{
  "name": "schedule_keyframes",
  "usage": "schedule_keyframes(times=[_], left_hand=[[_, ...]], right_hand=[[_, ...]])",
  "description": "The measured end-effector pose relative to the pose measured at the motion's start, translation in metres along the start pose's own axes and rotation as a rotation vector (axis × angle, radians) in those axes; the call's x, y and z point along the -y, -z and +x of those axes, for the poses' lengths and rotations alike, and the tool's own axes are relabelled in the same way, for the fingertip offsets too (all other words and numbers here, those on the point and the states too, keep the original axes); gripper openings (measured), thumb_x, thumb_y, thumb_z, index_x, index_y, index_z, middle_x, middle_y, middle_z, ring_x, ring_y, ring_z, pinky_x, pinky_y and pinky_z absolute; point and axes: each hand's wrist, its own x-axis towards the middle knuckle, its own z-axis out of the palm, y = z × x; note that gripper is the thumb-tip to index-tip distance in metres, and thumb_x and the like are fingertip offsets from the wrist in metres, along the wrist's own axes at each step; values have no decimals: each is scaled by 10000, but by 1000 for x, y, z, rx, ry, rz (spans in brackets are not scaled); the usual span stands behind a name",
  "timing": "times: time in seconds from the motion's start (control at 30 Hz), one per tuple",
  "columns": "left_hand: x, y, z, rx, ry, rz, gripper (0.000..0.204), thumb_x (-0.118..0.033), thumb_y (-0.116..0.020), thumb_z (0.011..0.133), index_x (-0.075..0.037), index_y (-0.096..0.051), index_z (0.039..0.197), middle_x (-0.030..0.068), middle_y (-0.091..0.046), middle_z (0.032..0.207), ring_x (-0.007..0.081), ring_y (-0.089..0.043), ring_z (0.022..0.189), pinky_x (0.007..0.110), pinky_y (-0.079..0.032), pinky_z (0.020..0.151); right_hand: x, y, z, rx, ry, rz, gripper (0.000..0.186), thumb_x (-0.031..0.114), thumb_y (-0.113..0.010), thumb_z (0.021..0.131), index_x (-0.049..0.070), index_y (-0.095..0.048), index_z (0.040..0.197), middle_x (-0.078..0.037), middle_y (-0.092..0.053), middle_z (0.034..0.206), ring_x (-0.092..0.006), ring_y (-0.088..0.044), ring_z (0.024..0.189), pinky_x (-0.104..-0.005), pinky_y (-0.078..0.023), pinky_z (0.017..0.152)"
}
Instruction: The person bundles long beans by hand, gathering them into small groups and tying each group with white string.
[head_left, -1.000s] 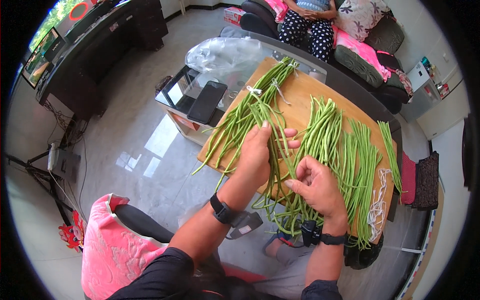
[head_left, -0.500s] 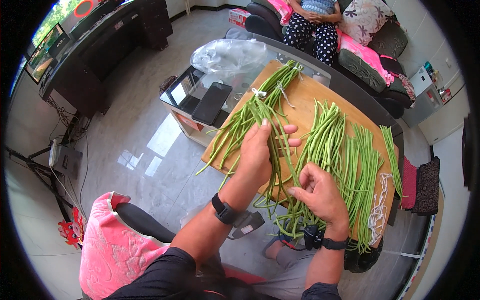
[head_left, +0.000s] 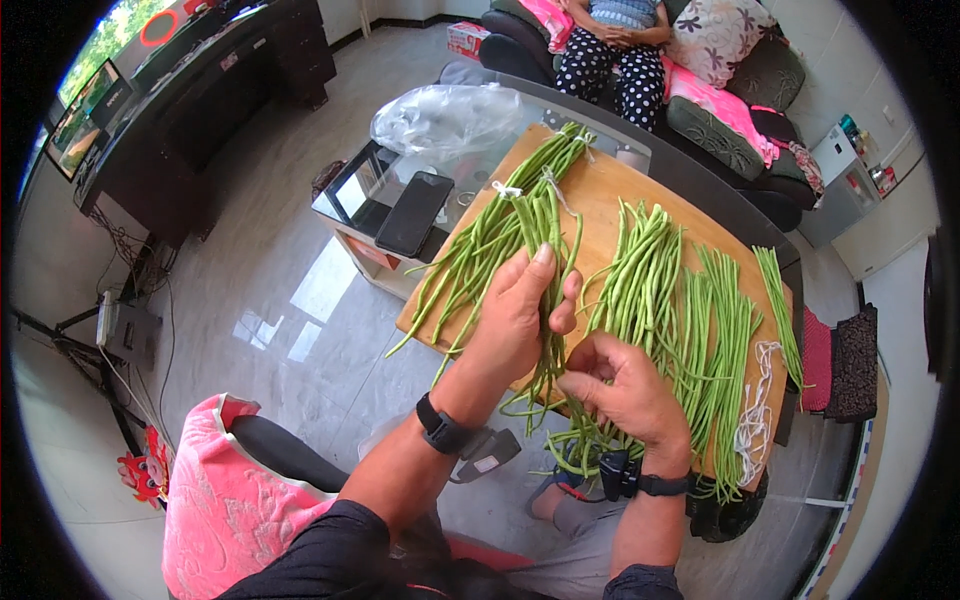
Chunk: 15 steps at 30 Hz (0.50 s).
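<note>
My left hand [head_left: 522, 305] is closed around a bunch of green long beans [head_left: 540, 222], held above a wooden board [head_left: 605, 180]. The bean tails hang below my palm. My right hand [head_left: 625, 385] is pinched at the right edge of these hanging beans, its fingertips partly hidden among them. Farther left on the board lie long beans tied with white string [head_left: 507, 189]. To the right, a thick pile of loose long beans [head_left: 645, 265] is spread out, with thinner long beans [head_left: 735, 310] beside it.
White strings [head_left: 757, 420] lie at the board's right edge. A black phone [head_left: 415, 213] and a clear plastic bag [head_left: 445, 118] rest on the glass table left of the board. A person [head_left: 615, 50] sits on the sofa beyond. A pink-covered chair [head_left: 225, 500] stands at lower left.
My left fingers have closed more tightly around the bunch. My right hand has moved slightly left, up to the hanging beans. The whole view has shifted a little.
</note>
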Motion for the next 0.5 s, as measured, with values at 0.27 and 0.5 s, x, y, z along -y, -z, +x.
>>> schedule_keyframes(times=[0.27,0.5], left_hand=[[-1,-23,-15,236,177,298,289,-300,-441,1124,-56,-546,1238,33,-586,838,72,-444,567,202,-364,513],[10,-32,-18,304,240,437,337,-309,-441,1124,-44,-571,1287,25,-629,859,82,-533,573,199,-426,514]], right_hand=[[5,19,0,-249,238,489,240,274,-682,1016,45,-611,1022,6,-638,799,-27,-457,580,-188,-360,493],[1,25,-6,-306,354,487,178,180,-709,1002,55,-590,958,-3,-655,808,-26,-565,606,-166,-353,498]])
